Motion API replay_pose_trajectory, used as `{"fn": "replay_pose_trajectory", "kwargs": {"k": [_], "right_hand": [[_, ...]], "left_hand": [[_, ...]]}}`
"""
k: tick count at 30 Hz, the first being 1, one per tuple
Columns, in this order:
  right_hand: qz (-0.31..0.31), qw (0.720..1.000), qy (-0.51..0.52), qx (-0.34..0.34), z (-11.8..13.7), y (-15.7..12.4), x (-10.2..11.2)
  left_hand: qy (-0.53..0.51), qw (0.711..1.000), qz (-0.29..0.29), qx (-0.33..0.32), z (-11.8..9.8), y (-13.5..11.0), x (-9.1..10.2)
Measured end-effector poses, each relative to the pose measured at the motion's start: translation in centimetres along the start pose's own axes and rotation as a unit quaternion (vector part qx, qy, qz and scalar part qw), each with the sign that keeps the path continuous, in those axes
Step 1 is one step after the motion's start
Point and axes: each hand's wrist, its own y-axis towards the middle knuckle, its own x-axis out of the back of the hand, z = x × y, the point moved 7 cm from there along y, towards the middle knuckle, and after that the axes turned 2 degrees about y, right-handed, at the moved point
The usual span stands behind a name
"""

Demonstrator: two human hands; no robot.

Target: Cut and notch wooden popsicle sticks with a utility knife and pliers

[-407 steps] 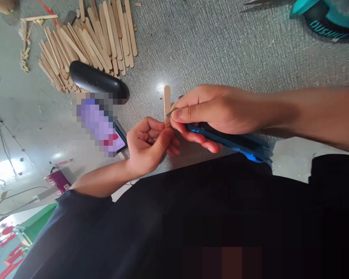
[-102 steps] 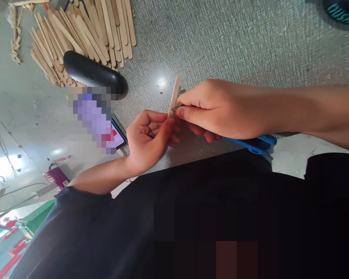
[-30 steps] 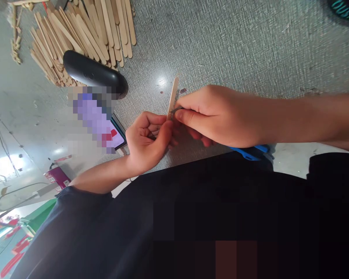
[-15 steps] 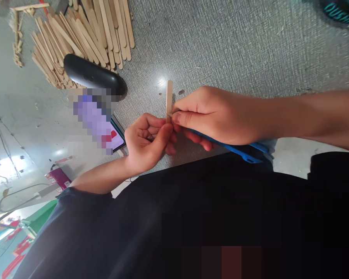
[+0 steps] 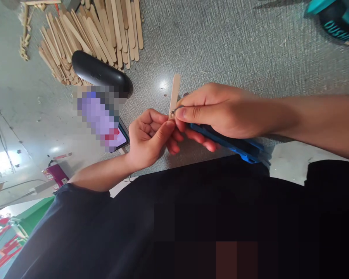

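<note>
My left hand [image 5: 151, 137] pinches the lower end of a flat wooden craft stick [image 5: 175, 91] between thumb and finger. The stick points up and leans slightly right. Wrapped round a long blue-handled tool [image 5: 229, 145], my right hand [image 5: 212, 110] has its thumb close to the tool's small metal tip. That tip touches or lies just against the stick near my left thumb. A small notch or hole seems to show there, too small to be sure. Fingers cover much of the tool, so its kind is unclear.
A heap of craft sticks [image 5: 104, 35] lies at upper left. Beside it are a black oblong case [image 5: 100, 73] and a phone [image 5: 122, 131] with a blurred screen. A teal and black object [image 5: 337, 23] sits at upper right. The grey table [image 5: 221, 42] has scattered scraps.
The stick has tilted a little to the right, and both hands have shifted slightly rightward in view. More of the tool's metal tip shows at the stick. The whole view has moved a bit.
</note>
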Motion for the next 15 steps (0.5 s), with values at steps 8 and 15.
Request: {"fn": "replay_pose_trajectory", "kwargs": {"k": [8,15], "right_hand": [[-0.08,0.985,-0.151,0.038,1.9,-1.2,0.4],[-0.217,0.883,-0.4,0.113,3.7,-2.8,1.2]], "left_hand": [[-0.003,0.999,-0.036,-0.011,0.4,0.2,0.4],[-0.02,0.998,-0.05,-0.037,0.3,0.4,0.5]]}}
